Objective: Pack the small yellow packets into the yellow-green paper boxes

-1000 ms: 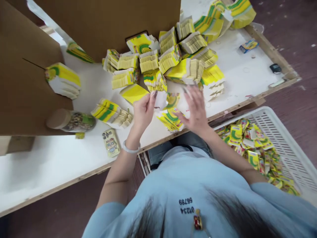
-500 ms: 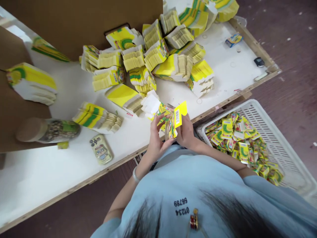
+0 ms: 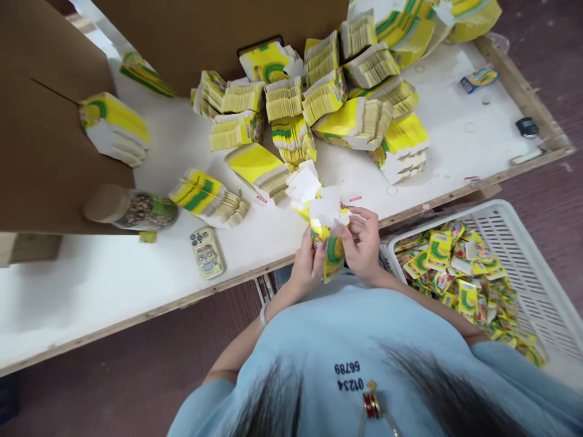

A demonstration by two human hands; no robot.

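Head view. My left hand (image 3: 310, 267) is partly curled, its fingers drawn in and closed on the left side of a yellow-and-green printed carton (image 3: 334, 255); the thumb lies against the front. My right hand (image 3: 362, 243) grips the same carton at its right side, thumb and fingers bent toward each other near the white flap (image 3: 325, 206). Neither hand is spread wide.

Position of carton: between both hands, in front of my shirt (image 3: 319, 340), at the near edge of the table (image 3: 273, 243). White-and-yellow pieces (image 3: 303, 185) lie just beyond it on the far side; the flap overlaps them in view, and I cannot tell whether they touch.

Surroundings: banded stacks (image 3: 209, 197) to the left, more carton bundles (image 3: 282, 100) at the far side, a phone (image 3: 207, 252) near left, a white basket (image 3: 542, 291) of small packets (image 3: 467, 297) to the right.

Hard to make out: the rear of the carton and several fingertips are hidden by the hands and carton. Contents of the carton: cannot tell. A lidded jar (image 3: 132, 207) at left is slightly blurred; the far-right bundles are cut off by the top of the view.
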